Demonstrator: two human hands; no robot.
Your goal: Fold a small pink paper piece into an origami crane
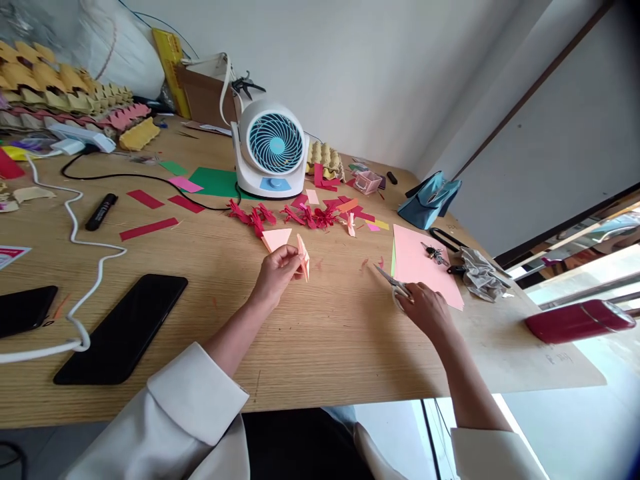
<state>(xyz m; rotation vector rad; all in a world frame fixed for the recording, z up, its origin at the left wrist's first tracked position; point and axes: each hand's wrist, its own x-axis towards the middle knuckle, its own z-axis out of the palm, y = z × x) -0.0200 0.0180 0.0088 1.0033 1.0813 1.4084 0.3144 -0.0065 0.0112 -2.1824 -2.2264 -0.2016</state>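
Between the thumb and fingers of my left hand (281, 268) is a small folded piece of pale peach paper (304, 259), held upright above the table. A flat peach paper piece (277, 238) lies just behind that hand. My right hand (425, 305) is closed around the handles of a pair of scissors (387, 275), whose blades point up and left, away from the folded paper. Beside the scissors is a stack of pink paper sheets (425, 267). Behind my hands lie several red cut-paper shapes (313, 217) and a peach cut shape (351, 225).
A white fan (273, 150) stands at the back. Phones (123, 330), a black marker (101, 212), a white cable (100, 267) and red strips (149, 229) lie left. Keys (435, 253), a blue bag (429, 201) and a red bottle (580, 321) are right. Egg cartons (55, 87) are stacked back left.
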